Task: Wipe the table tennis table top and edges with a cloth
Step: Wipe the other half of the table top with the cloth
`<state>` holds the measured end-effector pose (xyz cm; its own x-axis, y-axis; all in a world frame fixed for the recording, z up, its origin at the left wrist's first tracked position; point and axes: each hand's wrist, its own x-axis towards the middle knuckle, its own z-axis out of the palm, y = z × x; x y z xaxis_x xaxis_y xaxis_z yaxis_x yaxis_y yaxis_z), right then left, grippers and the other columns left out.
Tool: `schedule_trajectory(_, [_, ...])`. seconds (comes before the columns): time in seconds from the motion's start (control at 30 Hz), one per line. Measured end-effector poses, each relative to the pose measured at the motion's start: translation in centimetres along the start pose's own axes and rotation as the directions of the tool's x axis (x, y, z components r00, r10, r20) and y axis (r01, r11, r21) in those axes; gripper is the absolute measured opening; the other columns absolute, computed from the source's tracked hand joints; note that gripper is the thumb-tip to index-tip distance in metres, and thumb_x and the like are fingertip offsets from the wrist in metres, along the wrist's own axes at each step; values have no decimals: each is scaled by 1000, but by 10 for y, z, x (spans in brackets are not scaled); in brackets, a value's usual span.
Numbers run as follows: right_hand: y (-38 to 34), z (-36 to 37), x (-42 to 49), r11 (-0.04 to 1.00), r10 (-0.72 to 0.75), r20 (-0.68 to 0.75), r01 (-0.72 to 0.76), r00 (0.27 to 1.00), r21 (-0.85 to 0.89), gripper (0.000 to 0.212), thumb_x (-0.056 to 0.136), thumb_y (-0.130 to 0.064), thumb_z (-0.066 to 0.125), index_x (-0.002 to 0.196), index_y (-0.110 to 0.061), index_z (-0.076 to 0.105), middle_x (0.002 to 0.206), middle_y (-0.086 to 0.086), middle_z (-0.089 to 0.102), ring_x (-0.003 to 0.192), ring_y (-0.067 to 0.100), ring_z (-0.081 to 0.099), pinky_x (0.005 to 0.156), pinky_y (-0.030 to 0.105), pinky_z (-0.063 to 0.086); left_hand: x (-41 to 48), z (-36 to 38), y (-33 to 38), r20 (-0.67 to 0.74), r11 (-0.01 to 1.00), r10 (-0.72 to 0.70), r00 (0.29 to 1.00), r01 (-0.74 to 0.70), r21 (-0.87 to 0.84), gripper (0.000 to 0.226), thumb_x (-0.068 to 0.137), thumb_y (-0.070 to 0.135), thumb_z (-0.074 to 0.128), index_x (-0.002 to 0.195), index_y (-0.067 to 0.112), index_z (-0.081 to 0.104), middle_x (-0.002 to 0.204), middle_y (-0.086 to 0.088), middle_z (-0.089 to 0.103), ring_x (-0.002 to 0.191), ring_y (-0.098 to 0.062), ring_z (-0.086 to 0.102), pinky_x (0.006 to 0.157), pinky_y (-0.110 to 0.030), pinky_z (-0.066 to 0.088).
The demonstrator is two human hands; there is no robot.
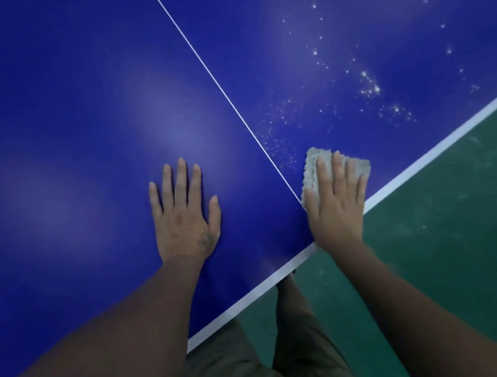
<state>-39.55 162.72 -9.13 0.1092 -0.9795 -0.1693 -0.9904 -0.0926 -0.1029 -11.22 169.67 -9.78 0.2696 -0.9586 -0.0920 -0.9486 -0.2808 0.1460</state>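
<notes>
The right hand (336, 208) presses the cloth (336, 166) flat-fingered near the table (72, 113) edge, the left hand (184, 214) braces flat alongside, and the white specks (364, 84) beyond the cloth probably call for a forward wipe.

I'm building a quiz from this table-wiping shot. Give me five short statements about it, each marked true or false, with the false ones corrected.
1. The right hand presses a grey cloth flat on the blue table top. True.
2. The left hand holds a second cloth. False: it lies flat on the bare blue surface and holds nothing.
3. The white specks lie to the right of the thin centre line. True.
4. The cloth lies left of the centre line. False: it lies just right of it, near the white edge stripe.
5. The floor is red. False: it is green.
</notes>
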Motion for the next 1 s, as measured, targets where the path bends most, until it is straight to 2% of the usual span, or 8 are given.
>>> schedule_trajectory(0.1, [-31,7,-52,965,-262,36,262,964,24,65,112,-41,33,170,-14,22,178,15,12,165,37,7,127,70,13,1,1,0,-29,1000,-13,1000,12,-22,67,112,46,35,172,18,24,181,-4,16,169,-26,6,135,-58,11])
schedule_trajectory(0.27, [-42,7,-13,769,-638,16,635,770,72,63,111,-46,43,168,-22,30,178,7,17,165,34,12,129,65,18,1,2,0,-96,996,-10,995,2,-87,62,111,38,44,169,16,35,179,-5,25,168,-26,13,134,-59,14])
schedule_trajectory(0.33, [-44,8,48,753,-657,-38,658,753,13,63,112,-45,43,169,-23,29,177,7,19,165,34,12,130,64,15,1,2,0,-120,994,-14,993,1,-111,60,111,34,46,167,15,39,178,-6,27,167,-28,16,133,-60,15])
schedule_trajectory(0.43, [-55,1,135,826,-562,-108,563,820,-30,63,112,-48,39,169,-27,28,177,5,20,165,32,14,131,62,12,2,2,0,-128,990,-20,992,2,-141,59,110,31,47,166,15,42,177,-6,29,166,-29,19,133,-61,16])
schedule_trajectory(0.57, [-69,-6,135,911,-409,-97,412,907,9,65,112,-49,33,171,-27,20,179,6,14,165,33,10,131,61,9,2,-3,0,-110,990,-21,994,5,-142,59,110,32,45,166,15,41,178,-5,28,167,-29,18,133,-61,17])
schedule_trajectory(0.73, [-63,3,37,831,-555,12,554,832,40,65,112,-49,33,172,-27,17,180,6,6,166,32,1,131,61,11,3,-4,3,-107,988,-31,994,14,-155,59,110,32,47,166,15,42,177,-4,28,167,-27,18,133,-61,18])
schedule_trajectory(0.9, [-65,3,121,666,-745,-80,745,662,-42,62,112,-49,39,169,-25,30,177,8,21,164,35,16,130,63,15,3,-4,4,-114,987,-25,993,6,-164,59,110,34,46,166,17,42,177,-3,29,167,-26,19,133,-59,17])
schedule_trajectory(1.0, [-74,-8,197,753,-657,-125,655,743,-65,63,111,-50,37,168,-25,31,176,10,25,163,37,20,131,61,3,2,-3,4,-121,987,-32,992,12,-160,59,110,33,47,166,17,42,177,-2,29,167,-26,19,134,-58,17])
